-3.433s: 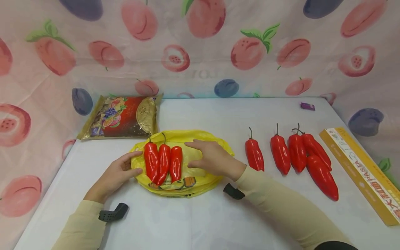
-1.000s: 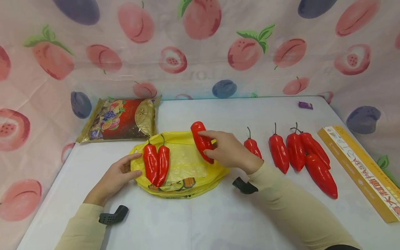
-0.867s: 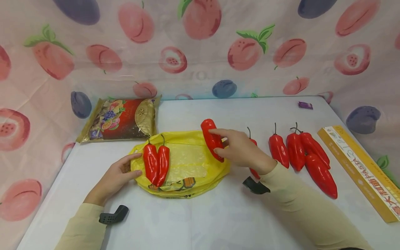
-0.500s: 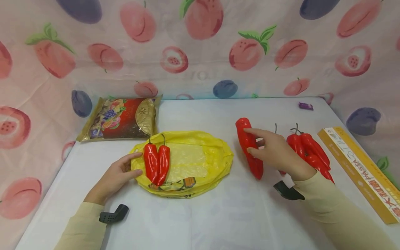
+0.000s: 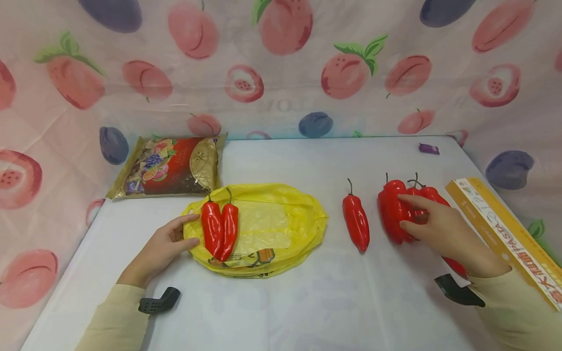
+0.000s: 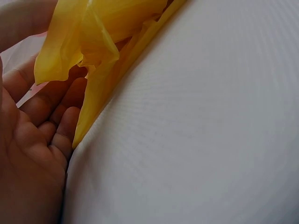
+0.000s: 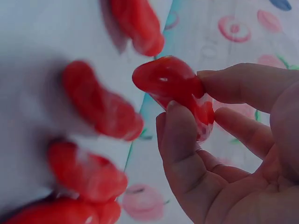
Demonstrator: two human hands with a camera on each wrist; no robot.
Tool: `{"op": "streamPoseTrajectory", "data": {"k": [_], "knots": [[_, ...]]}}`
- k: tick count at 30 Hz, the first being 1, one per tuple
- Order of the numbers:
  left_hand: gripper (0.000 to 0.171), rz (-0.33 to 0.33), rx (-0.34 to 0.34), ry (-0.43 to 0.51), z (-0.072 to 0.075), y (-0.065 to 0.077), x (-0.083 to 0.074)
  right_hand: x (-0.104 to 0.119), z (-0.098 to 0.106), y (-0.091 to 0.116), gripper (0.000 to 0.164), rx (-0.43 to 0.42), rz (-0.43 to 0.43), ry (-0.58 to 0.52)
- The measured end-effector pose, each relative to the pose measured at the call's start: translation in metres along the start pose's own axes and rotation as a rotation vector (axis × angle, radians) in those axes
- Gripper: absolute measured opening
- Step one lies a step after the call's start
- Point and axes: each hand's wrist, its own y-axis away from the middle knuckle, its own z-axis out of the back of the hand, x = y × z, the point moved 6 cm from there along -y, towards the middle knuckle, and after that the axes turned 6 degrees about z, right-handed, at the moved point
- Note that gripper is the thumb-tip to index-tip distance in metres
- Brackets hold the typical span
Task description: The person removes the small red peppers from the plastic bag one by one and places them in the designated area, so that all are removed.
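In the head view, two red chili peppers [image 5: 212, 231] lie side by side on the left part of a flattened yellow plastic bag [image 5: 263, 239]. My left hand [image 5: 162, 248] rests at the bag's left edge, thumb and fingers apart, touching it; in the left wrist view the loosely bent fingers sit by the bag's folded yellow rim [image 6: 98, 60]. On the right, my right hand [image 5: 448, 231] pinches a red chili pepper [image 7: 166, 77] between thumb and fingers. It hangs above several red peppers on the table, partly hiding them.
One red pepper [image 5: 356, 222] lies alone between the bag and the right group. A red and gold food packet [image 5: 169, 168] stands behind the bag on the left. A long yellow pasta box [image 5: 511, 239] lies at the right edge, and a small purple wrapper [image 5: 429, 148] at the back.
My right hand has taken the third pepper off the yellow bag and carried it right, past the lone pepper, to over the right group. The left hand has stayed at the bag's edge.
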Motion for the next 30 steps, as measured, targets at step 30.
{"op": "streamPoseTrajectory", "data": {"k": [30], "knots": [[0.065,0.011,-0.011,-0.015,0.000,-0.001,0.001,-0.050,-0.011,0.025,0.076,0.009,-0.070,0.050]]}}
